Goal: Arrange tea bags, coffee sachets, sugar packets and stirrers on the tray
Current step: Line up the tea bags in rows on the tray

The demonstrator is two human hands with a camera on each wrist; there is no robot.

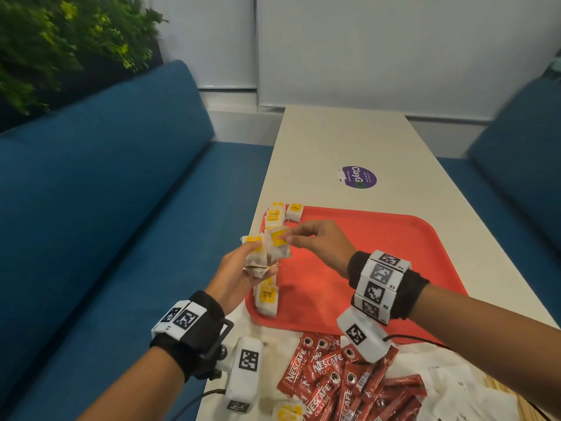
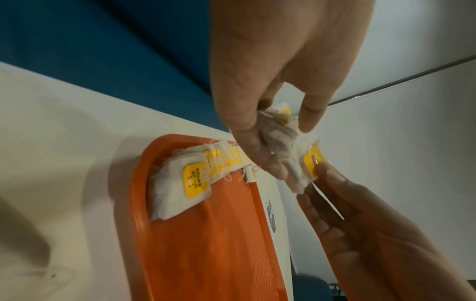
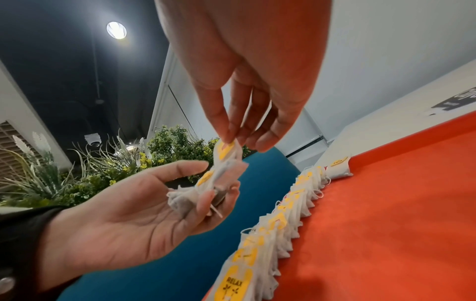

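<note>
A red tray (image 1: pixel 379 256) lies on the white table (image 1: pixel 343 141). Along its left rim stands a row of white tea bags with yellow tags (image 1: pixel 267 296) (image 3: pixel 280 222) (image 2: pixel 180 183). My left hand (image 1: pixel 243 268) hovers over that rim and holds a small bunch of tea bags (image 1: pixel 258 256) (image 3: pixel 198 195). My right hand (image 1: pixel 306 241) pinches the yellow tag of one tea bag (image 1: pixel 279 243) (image 3: pixel 228 152) from that bunch. Red Nescafe coffee sachets (image 1: pixel 343 378) lie in a heap on the table in front of the tray.
White sugar packets (image 1: pixel 455 387) lie at the near right of the table. A loose tea bag (image 1: pixel 288 411) sits at the near edge. A purple sticker (image 1: pixel 358 177) marks the table beyond the tray. Blue sofas (image 1: pixel 106 208) flank the table; plants (image 1: pixel 60 41) stand behind the left one.
</note>
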